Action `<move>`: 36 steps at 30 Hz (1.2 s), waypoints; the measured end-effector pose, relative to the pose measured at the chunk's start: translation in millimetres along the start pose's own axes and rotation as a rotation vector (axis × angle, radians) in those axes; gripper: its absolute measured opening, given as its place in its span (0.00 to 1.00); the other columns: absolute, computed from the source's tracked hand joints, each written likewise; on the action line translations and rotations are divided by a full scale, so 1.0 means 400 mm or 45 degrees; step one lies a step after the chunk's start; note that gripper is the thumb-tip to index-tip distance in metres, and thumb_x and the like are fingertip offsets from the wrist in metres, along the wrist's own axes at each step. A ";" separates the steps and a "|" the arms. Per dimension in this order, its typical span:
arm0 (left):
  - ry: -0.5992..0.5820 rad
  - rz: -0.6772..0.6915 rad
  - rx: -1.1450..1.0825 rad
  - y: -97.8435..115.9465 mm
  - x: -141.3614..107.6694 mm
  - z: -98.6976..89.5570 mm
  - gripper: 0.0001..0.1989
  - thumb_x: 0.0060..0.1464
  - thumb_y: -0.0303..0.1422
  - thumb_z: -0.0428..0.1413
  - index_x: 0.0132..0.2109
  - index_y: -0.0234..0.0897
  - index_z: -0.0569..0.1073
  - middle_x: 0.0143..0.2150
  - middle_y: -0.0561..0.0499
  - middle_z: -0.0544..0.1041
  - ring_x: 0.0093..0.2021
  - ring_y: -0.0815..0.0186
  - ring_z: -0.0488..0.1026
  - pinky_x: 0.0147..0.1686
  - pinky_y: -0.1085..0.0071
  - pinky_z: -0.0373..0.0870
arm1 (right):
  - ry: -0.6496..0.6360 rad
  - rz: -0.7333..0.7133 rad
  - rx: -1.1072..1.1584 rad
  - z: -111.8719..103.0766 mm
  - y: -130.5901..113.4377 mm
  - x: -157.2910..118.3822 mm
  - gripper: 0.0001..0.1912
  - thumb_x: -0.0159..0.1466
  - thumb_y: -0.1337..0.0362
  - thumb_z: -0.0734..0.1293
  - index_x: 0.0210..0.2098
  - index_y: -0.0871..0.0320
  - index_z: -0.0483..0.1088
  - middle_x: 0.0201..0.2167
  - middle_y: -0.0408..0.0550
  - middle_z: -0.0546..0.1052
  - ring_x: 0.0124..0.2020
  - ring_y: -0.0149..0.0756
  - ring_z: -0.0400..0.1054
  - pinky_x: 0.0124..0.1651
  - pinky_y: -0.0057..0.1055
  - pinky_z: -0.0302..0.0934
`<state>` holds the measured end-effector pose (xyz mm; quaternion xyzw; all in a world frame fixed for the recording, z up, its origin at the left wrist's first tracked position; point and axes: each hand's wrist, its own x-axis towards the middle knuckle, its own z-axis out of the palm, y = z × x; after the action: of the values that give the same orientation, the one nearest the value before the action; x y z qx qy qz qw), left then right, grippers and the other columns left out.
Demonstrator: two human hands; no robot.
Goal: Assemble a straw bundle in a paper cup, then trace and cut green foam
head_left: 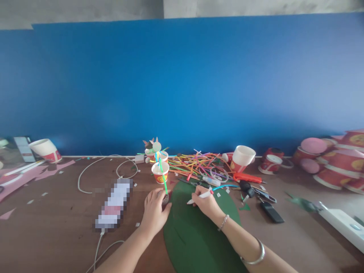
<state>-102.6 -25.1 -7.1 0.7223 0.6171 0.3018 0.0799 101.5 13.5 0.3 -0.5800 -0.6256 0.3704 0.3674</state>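
My right hand (206, 201) grips a white marker (203, 195) with a red end, its tip low over a dark green oval sheet (199, 235). Curled around a small dark roundish piece (165, 199) is my left hand (156, 208), at the sheet's left edge; the fingers partly hide the piece, and I cannot tell its kind. A green straw (164, 180) slants from a paper cup (160, 173) down to that piece. Whether straw and piece are joined is unclear. Behind my right hand lies a capped white marker (211, 181).
A phone (113, 204) on a white cable lies left. Behind the sheet is a heap of coloured sticks (196, 163). Right of it are a white cup (243, 157), an orange-handled tool (247, 177), keys (247, 188) and a white power strip (344, 225). A blue panel (170, 83) stands behind.
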 end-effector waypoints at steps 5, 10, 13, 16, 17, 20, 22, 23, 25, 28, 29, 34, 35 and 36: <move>-0.005 -0.001 -0.005 -0.001 -0.001 -0.001 0.19 0.49 0.27 0.54 0.49 0.47 0.69 0.47 0.50 0.70 0.51 0.58 0.65 0.51 0.57 0.60 | -0.013 0.037 0.036 -0.002 -0.004 -0.001 0.08 0.49 0.67 0.59 0.17 0.55 0.54 0.11 0.38 0.67 0.15 0.28 0.62 0.19 0.23 0.51; -0.001 0.000 -0.007 0.001 0.000 -0.002 0.18 0.49 0.28 0.54 0.49 0.47 0.69 0.47 0.50 0.70 0.50 0.58 0.65 0.50 0.57 0.61 | -0.044 0.048 0.083 0.001 0.002 0.001 0.07 0.48 0.68 0.59 0.17 0.55 0.54 0.09 0.37 0.65 0.14 0.29 0.63 0.17 0.22 0.49; 0.000 0.002 -0.002 0.000 0.000 -0.002 0.19 0.49 0.28 0.54 0.49 0.47 0.69 0.47 0.50 0.71 0.50 0.58 0.65 0.50 0.58 0.61 | -0.056 0.046 0.094 0.002 0.008 0.002 0.07 0.47 0.68 0.58 0.16 0.55 0.54 0.09 0.36 0.64 0.14 0.28 0.63 0.16 0.21 0.48; 0.005 0.006 -0.002 -0.001 0.000 -0.001 0.19 0.49 0.28 0.54 0.49 0.47 0.69 0.47 0.50 0.71 0.50 0.58 0.65 0.50 0.58 0.61 | -0.064 0.044 0.103 0.002 0.008 0.002 0.07 0.47 0.68 0.58 0.16 0.55 0.53 0.08 0.36 0.63 0.13 0.28 0.62 0.16 0.21 0.47; 0.003 0.006 -0.005 -0.002 0.000 -0.001 0.19 0.49 0.28 0.54 0.49 0.47 0.69 0.47 0.50 0.71 0.50 0.57 0.65 0.50 0.57 0.61 | -0.066 0.044 0.109 0.002 0.007 0.002 0.07 0.46 0.68 0.58 0.16 0.55 0.53 0.08 0.36 0.63 0.13 0.28 0.62 0.16 0.21 0.47; -0.001 0.007 -0.015 -0.001 0.000 -0.002 0.19 0.49 0.28 0.54 0.49 0.47 0.69 0.47 0.50 0.71 0.50 0.57 0.65 0.50 0.57 0.61 | -0.079 0.053 0.132 0.001 0.003 0.001 0.07 0.46 0.69 0.58 0.16 0.55 0.53 0.07 0.35 0.62 0.13 0.29 0.63 0.15 0.21 0.47; -0.002 0.004 -0.015 0.000 0.000 -0.003 0.19 0.49 0.28 0.54 0.49 0.47 0.69 0.47 0.50 0.71 0.50 0.57 0.65 0.50 0.57 0.61 | -0.090 0.060 0.145 0.001 0.001 0.000 0.07 0.46 0.69 0.58 0.16 0.55 0.52 0.07 0.35 0.61 0.13 0.29 0.63 0.15 0.20 0.46; -0.002 0.002 -0.014 0.001 0.000 -0.003 0.19 0.49 0.27 0.54 0.49 0.47 0.69 0.47 0.50 0.71 0.50 0.58 0.65 0.50 0.57 0.61 | -0.095 0.064 0.148 0.001 0.000 0.000 0.07 0.46 0.69 0.58 0.16 0.55 0.52 0.07 0.35 0.61 0.13 0.29 0.64 0.15 0.20 0.46; 0.002 0.004 -0.012 0.001 0.000 -0.003 0.19 0.49 0.27 0.54 0.49 0.47 0.69 0.47 0.50 0.71 0.51 0.58 0.65 0.50 0.57 0.61 | -0.102 0.063 0.145 0.001 -0.002 0.000 0.07 0.45 0.69 0.58 0.16 0.55 0.52 0.07 0.35 0.61 0.13 0.29 0.64 0.15 0.20 0.46; 0.013 0.019 -0.010 -0.001 -0.001 -0.002 0.19 0.49 0.27 0.54 0.49 0.47 0.69 0.47 0.50 0.71 0.50 0.58 0.66 0.50 0.58 0.61 | -0.114 0.072 0.129 0.000 -0.003 0.000 0.07 0.45 0.69 0.58 0.15 0.55 0.53 0.06 0.35 0.61 0.11 0.28 0.61 0.15 0.21 0.46; 0.013 0.022 -0.010 -0.002 -0.001 -0.001 0.19 0.49 0.27 0.54 0.49 0.47 0.69 0.47 0.50 0.71 0.50 0.58 0.66 0.50 0.57 0.61 | -0.122 0.076 0.132 -0.001 -0.003 0.000 0.07 0.45 0.69 0.58 0.15 0.55 0.53 0.06 0.36 0.62 0.11 0.28 0.60 0.15 0.21 0.47; 0.004 0.008 -0.018 -0.004 -0.001 0.000 0.18 0.50 0.28 0.53 0.49 0.47 0.69 0.47 0.50 0.70 0.50 0.58 0.66 0.50 0.57 0.61 | -0.139 0.039 0.279 -0.004 0.004 -0.007 0.08 0.50 0.67 0.60 0.17 0.55 0.54 0.10 0.37 0.65 0.17 0.32 0.68 0.17 0.21 0.50; 0.006 0.005 -0.018 -0.004 -0.001 0.000 0.18 0.50 0.28 0.53 0.49 0.47 0.68 0.47 0.50 0.70 0.50 0.58 0.66 0.50 0.57 0.61 | -0.152 0.019 0.294 -0.003 0.004 -0.010 0.09 0.51 0.66 0.60 0.18 0.55 0.54 0.11 0.37 0.66 0.18 0.32 0.69 0.18 0.21 0.52; 0.006 0.004 -0.018 -0.003 -0.001 0.000 0.18 0.50 0.28 0.53 0.49 0.47 0.68 0.47 0.50 0.70 0.50 0.58 0.66 0.50 0.58 0.61 | -0.176 -0.003 0.288 -0.002 0.003 -0.013 0.09 0.52 0.65 0.60 0.18 0.55 0.54 0.11 0.37 0.67 0.19 0.32 0.70 0.19 0.21 0.53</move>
<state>-103.9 -25.2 -7.8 0.7221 0.6139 0.3079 0.0831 103.2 8.3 -0.4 -0.5073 -0.6043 0.4774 0.3868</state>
